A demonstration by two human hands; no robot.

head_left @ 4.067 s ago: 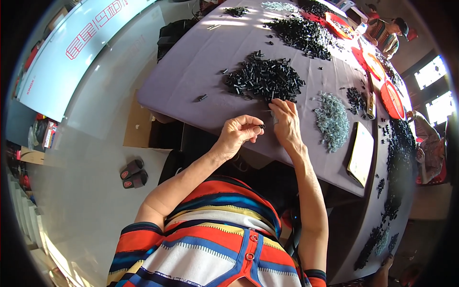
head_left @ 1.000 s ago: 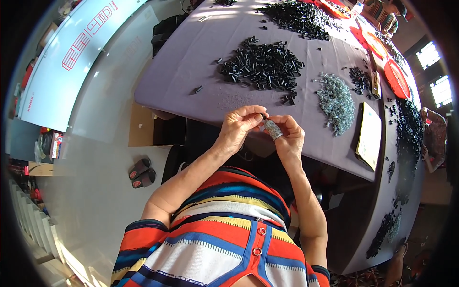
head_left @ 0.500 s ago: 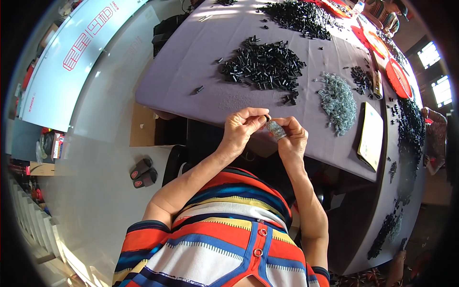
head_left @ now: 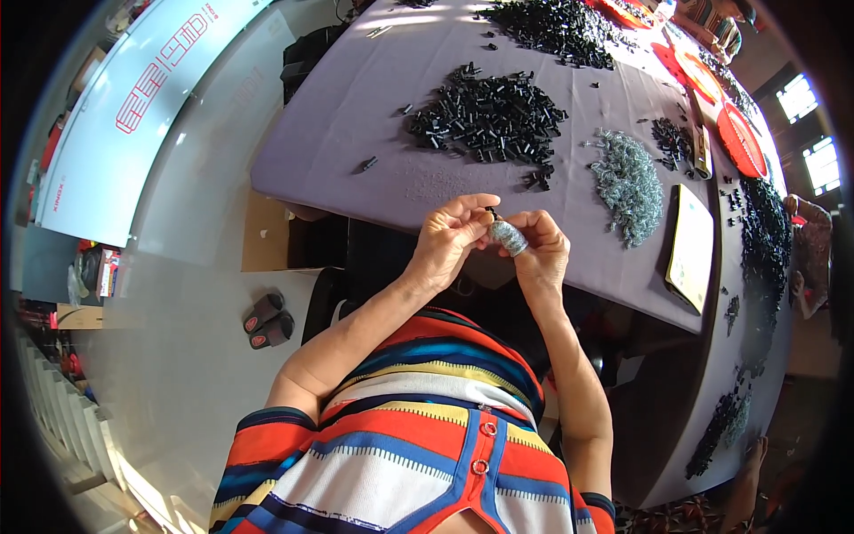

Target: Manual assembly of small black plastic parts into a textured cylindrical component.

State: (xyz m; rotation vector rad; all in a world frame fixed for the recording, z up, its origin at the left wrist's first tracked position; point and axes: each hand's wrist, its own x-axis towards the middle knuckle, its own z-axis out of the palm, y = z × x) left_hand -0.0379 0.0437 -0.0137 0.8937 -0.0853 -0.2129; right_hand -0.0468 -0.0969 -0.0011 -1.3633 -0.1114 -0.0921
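Observation:
My left hand (head_left: 442,238) is closed in a pinch just past the table's near edge. A small black piece (head_left: 491,214) shows at its fingertips, much like the short black tubes in the pile (head_left: 487,114) on the table. Close against it, my right hand (head_left: 543,252) is closed too, its fingers bent. A rounded, grey-white speckled thing (head_left: 509,237) shows at that hand's finger and thumb; whether it is a wrapped fingertip or something held, I cannot tell. To the right of my hands lies a heap of small clear greyish pieces (head_left: 630,189).
A yellowish flat box (head_left: 689,249) lies near the table's right edge. Further black heaps (head_left: 551,31) and red round trays (head_left: 741,141) spread beyond. Other people sit at the far and right sides. An open cardboard box (head_left: 267,236) and dark slippers (head_left: 268,320) are at floor level.
Both hands have shifted slightly to the left. The speckled thing has tilted and come nearer my left fingertips. The heaps stay as they were.

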